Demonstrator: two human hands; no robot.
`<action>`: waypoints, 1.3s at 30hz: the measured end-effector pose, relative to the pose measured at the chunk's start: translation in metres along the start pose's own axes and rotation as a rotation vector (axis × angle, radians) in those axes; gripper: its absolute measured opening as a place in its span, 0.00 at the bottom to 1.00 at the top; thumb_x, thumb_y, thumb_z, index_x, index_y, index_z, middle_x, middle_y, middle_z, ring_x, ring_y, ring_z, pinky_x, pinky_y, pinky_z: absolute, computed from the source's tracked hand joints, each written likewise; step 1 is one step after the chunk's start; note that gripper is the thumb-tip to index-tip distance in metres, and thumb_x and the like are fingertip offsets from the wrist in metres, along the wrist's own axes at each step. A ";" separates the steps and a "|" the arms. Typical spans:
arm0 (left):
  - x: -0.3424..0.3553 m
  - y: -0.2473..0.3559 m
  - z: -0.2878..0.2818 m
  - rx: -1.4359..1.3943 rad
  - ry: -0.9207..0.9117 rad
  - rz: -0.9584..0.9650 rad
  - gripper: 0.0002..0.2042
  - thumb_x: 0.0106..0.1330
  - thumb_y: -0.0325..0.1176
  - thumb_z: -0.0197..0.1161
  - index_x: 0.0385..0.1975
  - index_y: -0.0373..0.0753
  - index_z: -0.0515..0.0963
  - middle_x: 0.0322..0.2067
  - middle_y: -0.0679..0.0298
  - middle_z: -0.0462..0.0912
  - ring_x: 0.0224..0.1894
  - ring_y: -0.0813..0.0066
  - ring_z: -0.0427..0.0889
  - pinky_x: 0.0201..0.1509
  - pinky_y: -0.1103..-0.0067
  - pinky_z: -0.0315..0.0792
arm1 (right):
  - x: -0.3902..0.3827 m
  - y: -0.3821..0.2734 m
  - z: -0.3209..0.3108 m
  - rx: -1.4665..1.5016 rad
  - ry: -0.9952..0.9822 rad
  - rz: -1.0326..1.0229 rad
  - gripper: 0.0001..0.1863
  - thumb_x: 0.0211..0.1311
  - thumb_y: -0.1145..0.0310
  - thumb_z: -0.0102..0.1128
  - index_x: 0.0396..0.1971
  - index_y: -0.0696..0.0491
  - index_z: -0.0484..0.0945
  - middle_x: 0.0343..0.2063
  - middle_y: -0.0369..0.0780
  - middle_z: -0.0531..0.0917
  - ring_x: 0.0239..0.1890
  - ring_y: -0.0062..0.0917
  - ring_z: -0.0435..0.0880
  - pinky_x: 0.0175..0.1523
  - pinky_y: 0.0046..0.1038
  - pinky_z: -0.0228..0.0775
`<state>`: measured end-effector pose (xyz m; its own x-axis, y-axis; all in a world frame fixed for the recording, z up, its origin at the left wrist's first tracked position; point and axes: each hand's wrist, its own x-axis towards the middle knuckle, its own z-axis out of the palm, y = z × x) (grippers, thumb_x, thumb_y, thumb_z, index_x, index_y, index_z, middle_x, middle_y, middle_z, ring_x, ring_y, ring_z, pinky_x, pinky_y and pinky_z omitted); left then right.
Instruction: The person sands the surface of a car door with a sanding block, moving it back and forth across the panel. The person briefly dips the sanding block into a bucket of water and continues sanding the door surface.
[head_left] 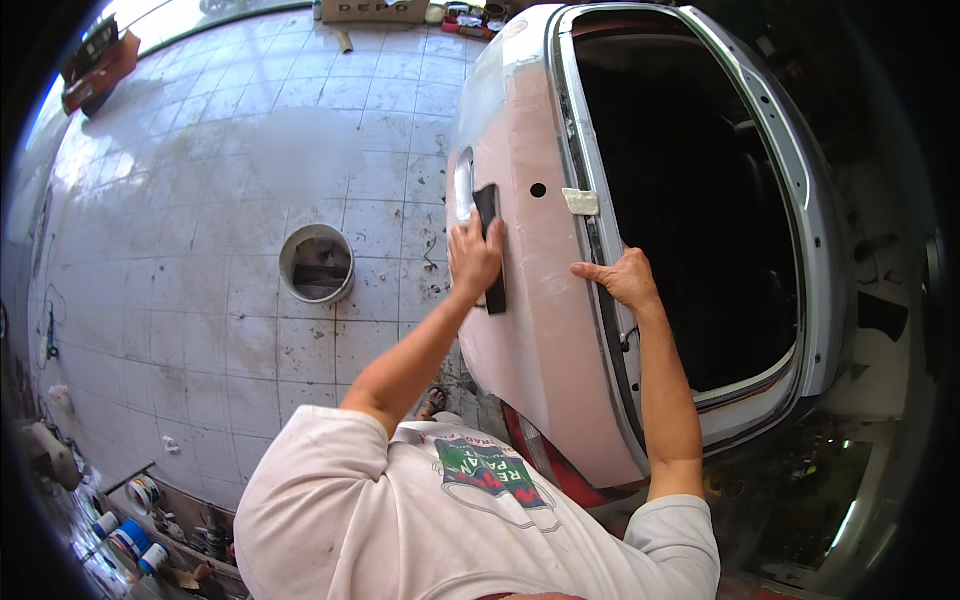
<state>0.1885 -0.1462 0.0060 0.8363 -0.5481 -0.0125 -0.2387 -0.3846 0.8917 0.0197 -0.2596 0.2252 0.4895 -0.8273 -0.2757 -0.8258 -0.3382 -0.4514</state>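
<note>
A car body (525, 300) has a pinkish, patchy panel with a pale recess, a dark round hole, and a grey-framed dark opening along its right. My left hand (475, 255) grips a long black sanding block (492, 298) lying against the panel beside the recess (464, 175). My right hand (622, 275) holds the opening's edge, thumb stretched toward the pink panel and the other fingers curled over the rim, partly hidden. Above it, a cream pad or tape piece (580, 201) sits on the frame. A red tail light (530, 450) shows low on the body.
A grey bucket (316, 235) stands on the tiled floor (250, 350) left of the car. Cans and rolls (130, 535) crowd a rack at lower left. An orange-black object (100, 70) is at upper left, a cardboard box (370, 10) at the back. My sandalled foot (434, 400) shows below.
</note>
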 end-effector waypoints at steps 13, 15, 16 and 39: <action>0.015 0.013 -0.033 -0.108 -0.071 -0.092 0.38 0.74 0.61 0.52 0.72 0.33 0.66 0.57 0.38 0.73 0.62 0.40 0.71 0.67 0.57 0.65 | 0.008 0.001 0.006 -0.041 -0.100 -0.032 0.69 0.28 0.33 0.85 0.71 0.57 0.66 0.72 0.65 0.58 0.75 0.55 0.60 0.77 0.40 0.57; -0.020 0.013 -0.034 -0.196 -0.126 -0.037 0.38 0.73 0.60 0.55 0.73 0.34 0.65 0.58 0.38 0.72 0.63 0.41 0.70 0.69 0.58 0.63 | 0.004 0.019 0.011 -0.056 0.047 -0.136 0.76 0.26 0.32 0.85 0.78 0.47 0.55 0.75 0.64 0.51 0.77 0.55 0.56 0.78 0.44 0.56; -0.039 0.001 -0.033 -0.171 -0.112 0.039 0.38 0.73 0.58 0.57 0.73 0.34 0.64 0.59 0.40 0.71 0.63 0.41 0.69 0.70 0.58 0.62 | 0.001 0.005 0.008 -0.094 -0.010 -0.016 0.82 0.23 0.31 0.85 0.81 0.33 0.41 0.77 0.62 0.43 0.78 0.55 0.51 0.78 0.51 0.53; 0.262 -0.024 -0.016 -0.199 -0.226 -0.174 0.36 0.71 0.59 0.57 0.65 0.31 0.73 0.49 0.36 0.80 0.57 0.38 0.77 0.63 0.60 0.72 | 0.218 -0.131 0.010 -0.185 0.132 0.018 0.48 0.65 0.24 0.51 0.30 0.66 0.84 0.29 0.54 0.85 0.36 0.41 0.88 0.47 0.41 0.80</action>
<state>0.4215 -0.2686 -0.0119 0.7203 -0.6464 -0.2518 0.0170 -0.3464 0.9379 0.2372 -0.3915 0.2160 0.4438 -0.8811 -0.1635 -0.8772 -0.3898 -0.2804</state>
